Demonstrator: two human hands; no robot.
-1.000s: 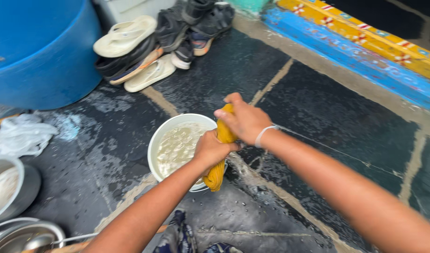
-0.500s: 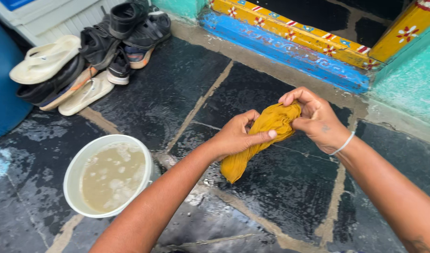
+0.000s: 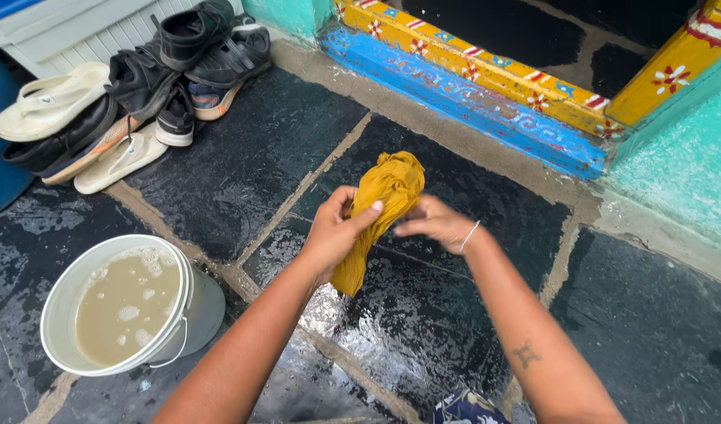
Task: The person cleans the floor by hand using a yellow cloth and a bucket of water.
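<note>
A person's left hand grips the middle of a twisted mustard-yellow cloth, fingers closed around it, while the right hand pinches it from the other side. The single cloth hangs upright above the wet stone floor, its long axis near vertical. One white bucket of murky, soapy water stands well to the left.
</note>
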